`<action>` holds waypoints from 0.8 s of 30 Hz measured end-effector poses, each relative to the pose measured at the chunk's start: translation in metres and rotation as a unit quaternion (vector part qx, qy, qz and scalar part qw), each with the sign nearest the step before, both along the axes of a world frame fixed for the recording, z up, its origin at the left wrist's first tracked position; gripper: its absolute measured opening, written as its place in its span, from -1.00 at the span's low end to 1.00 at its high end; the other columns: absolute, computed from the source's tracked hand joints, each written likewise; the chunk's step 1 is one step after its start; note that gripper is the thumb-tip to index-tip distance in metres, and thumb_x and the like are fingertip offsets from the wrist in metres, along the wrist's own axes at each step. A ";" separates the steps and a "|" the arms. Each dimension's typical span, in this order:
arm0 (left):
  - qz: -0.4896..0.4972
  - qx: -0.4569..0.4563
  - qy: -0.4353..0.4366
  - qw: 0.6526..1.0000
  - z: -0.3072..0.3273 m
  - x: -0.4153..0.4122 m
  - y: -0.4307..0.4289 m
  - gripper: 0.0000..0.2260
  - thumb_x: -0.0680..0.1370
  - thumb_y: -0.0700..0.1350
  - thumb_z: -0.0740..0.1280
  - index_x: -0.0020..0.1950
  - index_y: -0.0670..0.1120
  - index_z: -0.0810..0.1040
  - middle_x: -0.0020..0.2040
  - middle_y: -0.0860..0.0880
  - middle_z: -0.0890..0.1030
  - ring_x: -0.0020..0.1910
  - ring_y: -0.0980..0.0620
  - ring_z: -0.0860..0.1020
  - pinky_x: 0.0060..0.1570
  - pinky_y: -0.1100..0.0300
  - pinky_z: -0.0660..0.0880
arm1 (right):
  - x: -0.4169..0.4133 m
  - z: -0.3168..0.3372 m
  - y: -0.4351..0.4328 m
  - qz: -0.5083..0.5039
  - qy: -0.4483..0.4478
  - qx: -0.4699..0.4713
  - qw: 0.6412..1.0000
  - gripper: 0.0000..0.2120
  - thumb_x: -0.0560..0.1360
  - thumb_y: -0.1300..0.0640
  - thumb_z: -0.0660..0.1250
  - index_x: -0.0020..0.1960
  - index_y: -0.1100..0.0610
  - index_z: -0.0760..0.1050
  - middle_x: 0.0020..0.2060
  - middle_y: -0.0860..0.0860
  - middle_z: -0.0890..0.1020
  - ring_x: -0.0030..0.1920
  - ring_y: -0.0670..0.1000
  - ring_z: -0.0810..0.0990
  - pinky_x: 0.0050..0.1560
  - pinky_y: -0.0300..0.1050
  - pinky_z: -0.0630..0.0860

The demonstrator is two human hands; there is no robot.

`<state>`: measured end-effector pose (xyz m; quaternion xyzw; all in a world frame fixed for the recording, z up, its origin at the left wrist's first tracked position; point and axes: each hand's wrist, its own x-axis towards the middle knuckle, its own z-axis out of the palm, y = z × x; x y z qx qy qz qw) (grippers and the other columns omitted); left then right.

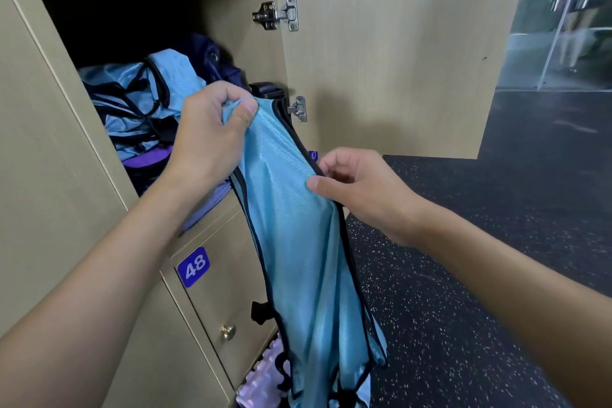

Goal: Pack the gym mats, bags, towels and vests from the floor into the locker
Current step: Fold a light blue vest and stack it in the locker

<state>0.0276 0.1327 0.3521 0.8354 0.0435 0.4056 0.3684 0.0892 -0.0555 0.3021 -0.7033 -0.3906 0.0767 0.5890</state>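
Thumb and curled fingers of the left hand (212, 139) pinch the top of a light blue vest (298, 242) at the mouth of the locker (241, 50). The right hand (361, 189) nips its black-trimmed edge lower and nearer, probably to gather the cloth. The tail hangs toward the floor (463, 308), so it likely needs bunching before joining the piled vests (132, 103) inside.

We see the open locker (231, 43) holding crumpled blue vests (132, 99) above a purple cloth (149, 156); a pink mat (261, 381) lies on the speckled floor (447, 325).
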 end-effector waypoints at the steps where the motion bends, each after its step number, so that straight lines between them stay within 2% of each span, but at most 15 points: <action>1: -0.034 -0.042 0.006 0.999 0.000 0.000 -0.006 -0.80 0.68 -0.14 0.24 -0.12 0.01 0.55 -0.14 0.06 0.60 -0.14 0.19 0.55 -0.01 0.18 0.52 | 0.001 -0.001 0.000 -0.009 0.000 0.006 1.000 -0.84 0.54 0.25 0.40 -0.20 0.12 0.52 -0.33 -0.04 0.57 -0.37 -0.16 0.44 -0.31 -0.42 0.37; 2: -0.067 -0.083 0.018 0.994 0.000 -0.002 -0.013 -0.77 0.69 -0.13 0.21 -0.12 -0.01 0.56 -0.20 0.04 0.61 -0.21 0.14 0.56 -0.10 0.10 0.55 | 0.001 -0.002 0.001 -0.016 0.004 0.016 1.000 -0.82 0.55 0.26 0.39 -0.21 0.12 0.51 -0.35 -0.06 0.56 -0.41 -0.20 0.40 -0.36 -0.43 0.34; 4: -0.111 -0.089 0.058 0.988 0.001 -0.010 -0.030 -0.73 0.69 -0.03 0.20 -0.17 -0.03 0.54 -0.43 0.17 0.51 -0.45 0.21 0.45 -0.35 0.24 0.44 | 0.002 -0.002 0.003 -0.026 0.008 0.030 0.999 -0.83 0.55 0.26 0.38 -0.20 0.14 0.50 -0.37 -0.05 0.53 -0.44 -0.21 0.35 -0.40 -0.40 0.30; 5: -0.128 -0.052 0.086 0.987 0.001 -0.013 -0.036 -0.74 0.65 0.02 0.25 -0.16 -0.04 0.58 -0.46 0.18 0.53 -0.47 0.24 0.46 -0.35 0.34 0.42 | 0.002 -0.002 0.003 -0.028 0.007 0.035 0.999 -0.85 0.55 0.26 0.38 -0.19 0.16 0.51 -0.37 -0.05 0.52 -0.43 -0.20 0.34 -0.39 -0.38 0.30; 6: -0.155 -0.013 0.117 0.981 0.000 -0.016 -0.039 -0.77 0.60 0.07 0.32 -0.12 -0.04 0.64 -0.38 0.17 0.61 -0.39 0.22 0.53 -0.26 0.39 0.44 | 0.003 -0.002 0.003 -0.030 0.005 0.042 0.999 -0.88 0.55 0.27 0.37 -0.17 0.19 0.52 -0.37 -0.07 0.53 -0.42 -0.21 0.35 -0.37 -0.38 0.30; 8: -0.190 0.029 0.174 0.966 -0.001 -0.019 -0.040 -0.77 0.48 0.10 0.46 -0.10 -0.06 0.70 -0.23 -0.04 0.69 -0.27 -0.02 0.58 -0.17 0.24 0.45 | 0.004 -0.003 0.003 -0.032 -0.001 0.047 0.998 -0.90 0.55 0.27 0.38 -0.15 0.21 0.55 -0.36 -0.07 0.54 -0.40 -0.20 0.36 -0.35 -0.38 0.30; 9: -0.185 0.030 0.187 0.964 -0.001 -0.020 -0.038 -0.77 0.44 0.07 0.51 -0.11 -0.08 0.70 -0.20 -0.13 0.68 -0.28 -0.07 0.54 -0.21 0.20 0.43 | 0.004 -0.004 0.003 -0.028 -0.005 0.042 0.999 -0.87 0.54 0.26 0.38 -0.18 0.17 0.54 -0.38 -0.10 0.52 -0.41 -0.20 0.35 -0.36 -0.38 0.29; 11: -0.141 0.044 0.194 0.970 -0.003 -0.017 -0.033 -0.83 0.43 -0.03 0.55 -0.14 -0.12 0.70 -0.26 -0.15 0.66 -0.36 0.06 0.49 -0.33 0.25 0.41 | 0.004 -0.006 0.002 -0.007 -0.008 0.020 1.000 -0.83 0.54 0.24 0.39 -0.22 0.13 0.54 -0.40 -0.12 0.51 -0.38 -0.17 0.36 -0.31 -0.34 0.31; 13: -0.113 0.061 0.192 0.973 -0.006 -0.014 -0.031 -0.88 0.47 -0.11 0.52 -0.16 -0.15 0.69 -0.38 -0.05 0.58 -0.49 0.17 0.41 -0.45 0.34 0.35 | 0.005 -0.008 0.001 0.007 0.003 -0.017 1.000 -0.88 0.54 0.21 0.40 -0.16 0.21 0.58 -0.32 -0.01 0.55 -0.29 -0.08 0.43 -0.22 -0.21 0.38; 15: -0.067 0.072 0.179 0.979 -0.008 -0.011 -0.025 -0.90 0.51 -0.12 0.48 -0.16 -0.12 0.66 -0.42 0.06 0.54 -0.54 0.19 0.40 -0.51 0.34 0.31 | 0.008 -0.010 0.000 0.008 0.013 -0.053 0.998 -0.88 0.55 0.20 0.40 -0.10 0.26 0.59 -0.26 0.11 0.57 -0.25 -0.01 0.46 -0.19 -0.09 0.39; 16: -0.035 0.091 0.164 0.982 -0.009 -0.010 -0.020 -0.91 0.53 -0.11 0.47 -0.15 -0.09 0.64 -0.36 0.09 0.57 -0.47 0.18 0.47 -0.46 0.30 0.35 | 0.010 -0.012 -0.001 0.003 0.017 -0.067 0.998 -0.88 0.55 0.19 0.40 -0.08 0.26 0.60 -0.24 0.16 0.60 -0.24 0.01 0.48 -0.18 -0.08 0.40; 18: 0.042 0.150 0.134 0.979 -0.009 -0.009 -0.009 -0.93 0.57 -0.09 0.41 -0.11 -0.01 0.61 -0.17 0.08 0.63 -0.16 0.05 0.58 -0.21 0.21 0.41 | 0.013 -0.013 -0.004 -0.013 0.025 -0.090 0.996 -0.88 0.55 0.17 0.41 -0.06 0.24 0.61 -0.15 0.26 0.66 -0.22 0.02 0.53 -0.15 -0.04 0.45; 20: 0.096 0.177 0.113 0.973 -0.005 -0.010 0.001 -0.93 0.62 -0.08 0.33 0.05 0.02 0.61 0.00 0.04 0.65 -0.12 0.03 0.57 -0.12 0.17 0.43 | 0.019 -0.014 -0.007 -0.028 0.027 -0.102 0.994 -0.88 0.55 0.16 0.41 -0.07 0.23 0.62 -0.10 0.28 0.67 -0.22 0.04 0.54 -0.15 -0.02 0.46; 22: 0.080 0.179 0.122 0.973 -0.004 -0.012 0.006 -0.79 0.62 -0.03 0.32 0.23 0.01 0.61 0.13 0.08 0.63 -0.09 0.21 0.58 -0.04 0.27 0.43 | 0.023 -0.014 -0.009 -0.038 0.023 -0.097 0.994 -0.89 0.55 0.18 0.41 -0.08 0.23 0.62 -0.13 0.28 0.67 -0.23 0.03 0.54 -0.17 -0.06 0.46; 24: 0.015 0.169 0.159 0.973 -0.009 -0.012 -0.001 -0.61 0.56 0.10 0.39 0.35 0.03 0.56 0.24 0.15 0.59 0.21 0.23 0.53 0.18 0.30 0.37 | 0.023 -0.013 -0.009 -0.035 0.010 -0.091 0.995 -0.90 0.55 0.20 0.40 -0.08 0.24 0.59 -0.23 0.21 0.63 -0.27 -0.01 0.49 -0.26 -0.17 0.41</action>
